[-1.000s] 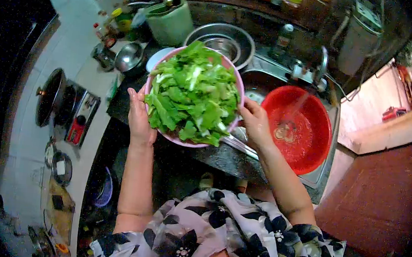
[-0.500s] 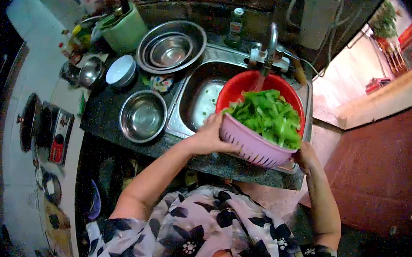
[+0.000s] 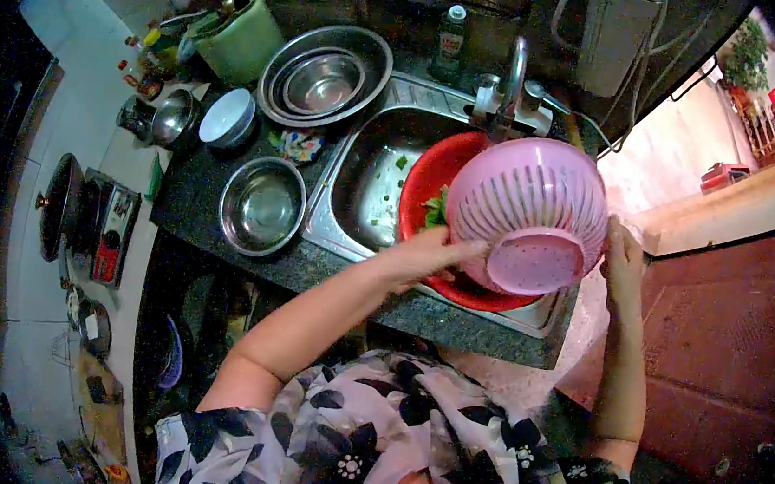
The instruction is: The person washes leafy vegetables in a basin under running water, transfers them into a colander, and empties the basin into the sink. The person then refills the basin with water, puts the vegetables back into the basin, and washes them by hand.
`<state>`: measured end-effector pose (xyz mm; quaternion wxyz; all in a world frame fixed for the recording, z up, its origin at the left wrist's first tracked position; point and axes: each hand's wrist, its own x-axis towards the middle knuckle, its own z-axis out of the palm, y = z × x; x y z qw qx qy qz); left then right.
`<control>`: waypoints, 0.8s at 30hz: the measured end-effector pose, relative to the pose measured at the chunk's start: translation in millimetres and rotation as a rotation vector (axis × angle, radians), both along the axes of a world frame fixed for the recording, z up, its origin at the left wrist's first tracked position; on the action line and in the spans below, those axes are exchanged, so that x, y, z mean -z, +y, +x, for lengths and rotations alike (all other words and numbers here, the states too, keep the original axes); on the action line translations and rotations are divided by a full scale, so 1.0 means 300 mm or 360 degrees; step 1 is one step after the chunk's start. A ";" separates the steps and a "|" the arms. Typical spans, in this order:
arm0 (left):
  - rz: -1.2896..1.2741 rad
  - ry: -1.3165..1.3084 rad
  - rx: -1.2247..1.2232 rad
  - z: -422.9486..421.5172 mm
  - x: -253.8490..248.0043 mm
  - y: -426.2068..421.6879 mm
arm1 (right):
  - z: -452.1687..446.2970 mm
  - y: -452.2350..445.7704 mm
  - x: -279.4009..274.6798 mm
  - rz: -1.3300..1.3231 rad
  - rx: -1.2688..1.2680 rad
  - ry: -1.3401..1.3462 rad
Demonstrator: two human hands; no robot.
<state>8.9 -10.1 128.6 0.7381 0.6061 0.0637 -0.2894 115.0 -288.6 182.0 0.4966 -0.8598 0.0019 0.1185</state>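
Both hands grip a pink slotted colander (image 3: 532,195), tipped far over so that its round base faces me. My left hand (image 3: 428,253) is closed on its left side, the thumb lying along the wall near the base. On the right edge my right hand (image 3: 624,254) holds the rim, its fingers partly hidden. Underneath stands a red basin (image 3: 426,176) in the sink, below the faucet (image 3: 515,82). A few green leaves (image 3: 435,209) show between basin and colander; the colander's inside is hidden from me.
Left of the red basin, leaf scraps lie in the steel sink (image 3: 381,162). A steel bowl (image 3: 263,207), nested steel basins (image 3: 326,77) and a white bowl (image 3: 228,118) stand on the dark counter. Behind the sink is a green bottle (image 3: 450,43). A red-brown door (image 3: 723,340) is at right.
The colander has tipped from nearly upright, heaped with leafy greens, to bottom toward me over the red basin. Both hands moved right with it, the right one higher.
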 end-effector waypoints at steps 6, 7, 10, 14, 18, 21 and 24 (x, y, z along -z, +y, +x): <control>-0.0143 -0.0022 -0.0055 -0.074 -0.024 -0.106 | -0.031 -0.055 -0.060 -0.0080 -0.0070 -0.0402; -0.0147 -0.0240 -0.0041 -0.080 -0.036 -0.115 | -0.063 -0.032 -0.147 0.0166 0.0013 -0.0521; -0.0232 0.0065 -0.0038 -0.099 -0.014 -0.102 | -0.095 -0.007 -0.123 -0.0447 -0.0243 -0.0348; -0.0322 0.0424 -0.0073 -0.145 0.157 -0.113 | -0.145 -0.040 0.031 -0.0415 -0.0216 -0.0271; -0.0251 -0.0311 -0.0256 -0.201 0.069 -0.019 | -0.277 -0.010 -0.080 0.0261 -0.0012 -0.0505; -0.0486 -0.0420 -0.0443 -0.259 -0.026 0.121 | -0.323 0.068 -0.101 0.0593 -0.0094 -0.0500; -0.0831 -0.0428 -0.0793 -0.338 -0.056 0.333 | -0.384 0.262 -0.071 0.0862 -0.0106 -0.0234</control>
